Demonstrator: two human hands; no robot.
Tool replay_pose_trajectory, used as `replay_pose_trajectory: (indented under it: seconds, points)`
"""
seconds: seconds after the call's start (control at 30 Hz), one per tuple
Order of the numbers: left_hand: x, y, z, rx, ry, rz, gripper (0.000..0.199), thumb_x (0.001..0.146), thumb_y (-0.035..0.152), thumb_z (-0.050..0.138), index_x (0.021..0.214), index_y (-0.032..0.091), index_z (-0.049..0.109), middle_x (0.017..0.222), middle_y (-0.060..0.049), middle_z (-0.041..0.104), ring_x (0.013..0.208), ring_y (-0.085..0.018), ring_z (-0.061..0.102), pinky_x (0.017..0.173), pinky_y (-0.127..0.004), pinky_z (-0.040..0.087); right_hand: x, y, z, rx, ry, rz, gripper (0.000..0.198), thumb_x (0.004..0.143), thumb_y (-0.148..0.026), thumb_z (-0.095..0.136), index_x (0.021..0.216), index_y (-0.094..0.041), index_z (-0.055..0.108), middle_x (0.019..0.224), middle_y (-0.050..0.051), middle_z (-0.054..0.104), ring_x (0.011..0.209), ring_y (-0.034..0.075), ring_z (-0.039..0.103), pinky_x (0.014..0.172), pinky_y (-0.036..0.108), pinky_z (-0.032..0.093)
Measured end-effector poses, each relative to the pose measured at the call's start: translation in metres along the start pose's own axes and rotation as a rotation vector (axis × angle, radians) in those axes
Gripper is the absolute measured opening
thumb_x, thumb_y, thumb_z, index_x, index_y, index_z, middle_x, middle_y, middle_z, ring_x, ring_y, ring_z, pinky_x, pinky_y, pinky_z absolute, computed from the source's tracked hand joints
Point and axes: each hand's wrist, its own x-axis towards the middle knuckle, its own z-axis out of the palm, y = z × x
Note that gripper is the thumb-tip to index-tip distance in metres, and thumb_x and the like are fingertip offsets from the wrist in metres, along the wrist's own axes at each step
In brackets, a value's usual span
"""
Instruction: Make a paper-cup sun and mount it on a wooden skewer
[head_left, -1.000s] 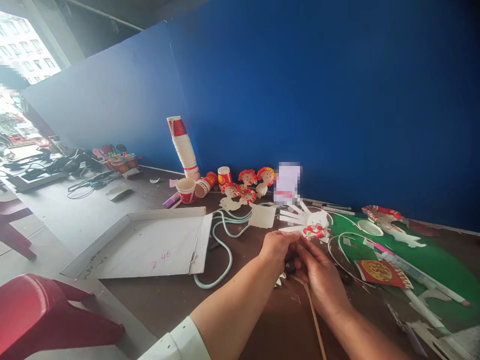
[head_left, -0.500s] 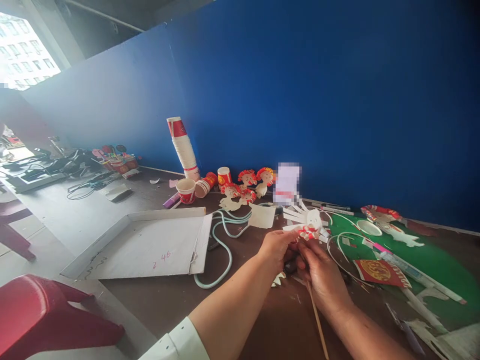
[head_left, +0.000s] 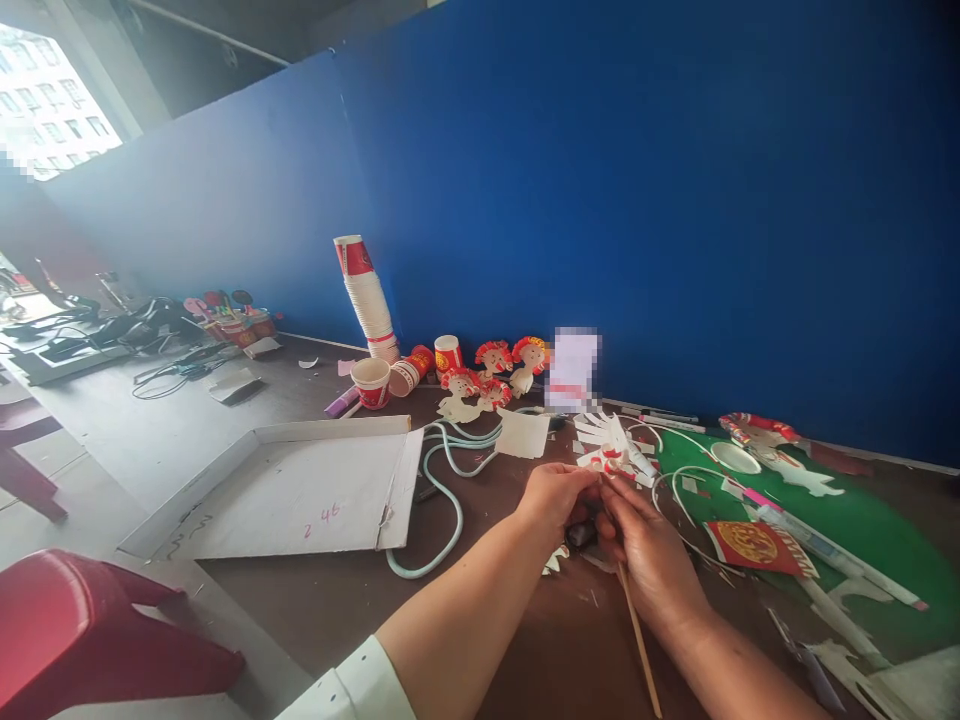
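Between my two hands is a cut-up paper cup (head_left: pixel 613 440), with white strips fanning out and red-and-white curled strips near my fingertips. My left hand (head_left: pixel 551 502) is closed, pinching the cup's near edge between thumb and fingers. Close against it, my right hand (head_left: pixel 646 545) has thumb and fingers together at the curled strips. A thin wooden stick (head_left: pixel 639 645) runs down out of the right hand's grip toward me. Where the stick meets the paper is hidden by my fingers. A small dark object (head_left: pixel 580 534) shows below the hands.
Finished-looking paper cup figures (head_left: pixel 493 358) with red curled fringes stand by the blue partition (head_left: pixel 637 200). Left of them is a tall cup stack (head_left: pixel 369 305). A shallow white box lid (head_left: pixel 292 500) lies left; a green mat (head_left: pixel 877 540) with pens and scraps lies right.
The cut-up cup has tipped and turned slightly in my hands, so its pale round face shows less. Both hands stay close together, with the stick still in the right one.
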Motion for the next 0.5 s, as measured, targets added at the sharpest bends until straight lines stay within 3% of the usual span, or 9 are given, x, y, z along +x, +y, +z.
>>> replay_pose_trajectory:
  seconds: [0.2, 0.33, 0.5]
  points:
    - [-0.001, -0.002, -0.001, 0.091, -0.004, 0.081, 0.027, 0.066, 0.036, 0.072, 0.064, 0.012, 0.061, 0.050, 0.000, 0.051, 0.042, -0.007, 0.044, 0.041, -0.018, 0.029, 0.001, 0.005, -0.002, -0.113, -0.040, -0.078, 0.047, 0.070, -0.046, 0.068, 0.109, -0.020, 0.067, 0.046, -0.006, 0.048, 0.041, 0.009, 0.034, 0.038, 0.021, 0.023]
    - [0.000, -0.004, -0.001, 0.136, 0.048, 0.083, 0.030, 0.065, 0.041, 0.073, 0.062, 0.014, 0.061, 0.045, 0.001, 0.048, 0.041, -0.009, 0.045, 0.040, -0.020, 0.031, 0.003, 0.010, -0.003, -0.285, -0.053, -0.125, 0.048, 0.072, -0.051, 0.064, 0.110, -0.021, 0.067, 0.044, -0.005, 0.050, 0.038, 0.011, 0.037, 0.037, 0.023, 0.027]
    - [-0.002, -0.004, 0.002, 0.144, 0.037, 0.086, 0.030, 0.067, 0.045, 0.070, 0.065, 0.015, 0.065, 0.043, 0.001, 0.048, 0.039, -0.010, 0.044, 0.039, -0.021, 0.032, 0.002, 0.013, -0.003, -0.324, -0.041, -0.180, 0.043, 0.075, -0.052, 0.061, 0.105, -0.022, 0.066, 0.047, -0.004, 0.051, 0.040, 0.012, 0.041, 0.039, 0.023, 0.031]
